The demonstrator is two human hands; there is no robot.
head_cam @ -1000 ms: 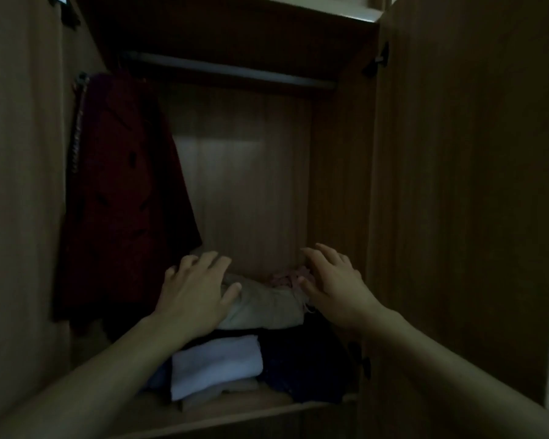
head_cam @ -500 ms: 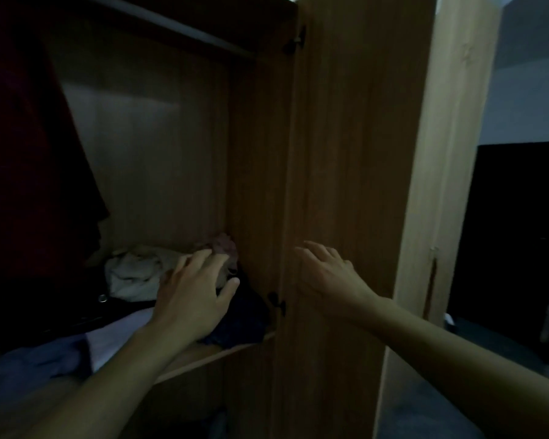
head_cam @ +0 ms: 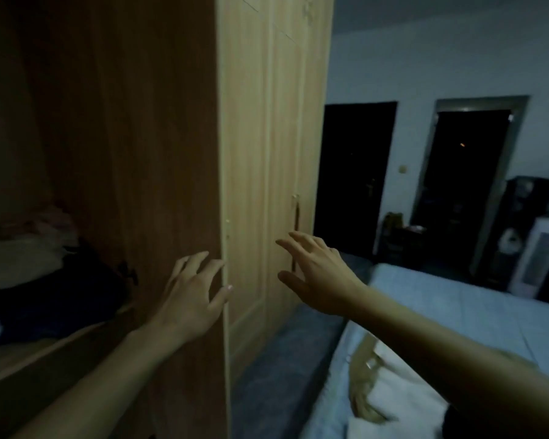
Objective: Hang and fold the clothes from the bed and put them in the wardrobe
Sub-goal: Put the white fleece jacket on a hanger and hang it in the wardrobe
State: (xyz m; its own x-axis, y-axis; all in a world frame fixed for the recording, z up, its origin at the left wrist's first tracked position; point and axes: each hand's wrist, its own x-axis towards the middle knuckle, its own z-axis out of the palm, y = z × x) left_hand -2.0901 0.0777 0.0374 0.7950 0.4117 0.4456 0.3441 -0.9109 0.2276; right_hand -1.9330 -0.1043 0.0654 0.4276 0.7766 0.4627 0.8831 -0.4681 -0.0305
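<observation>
Both hands empty, fingers spread: left hand (head_cam: 191, 296) by open brown wooden wardrobe door (head_cam: 159, 185), right hand (head_cam: 317, 274) mid-air. Folded clothes pile (head_cam: 38, 280) on shelf. Likely turning to pale-blue bed (head_cam: 457, 312); next, grab white garment (head_cam: 393, 394).

The left hand (head_cam: 191, 296) hangs with fingers spread in front of the open wardrobe door (head_cam: 159, 153), holding nothing; the right hand (head_cam: 317, 274) reaches, fingers apart and empty, before the pale closed doors (head_cam: 267, 153); folded clothes (head_cam: 35, 280) lie on the shelf (head_cam: 45, 353) at left; a bed (head_cam: 457, 312) with a white garment (head_cam: 393, 400) lies at right; two dark doorways (head_cam: 355, 172) show beyond.
</observation>
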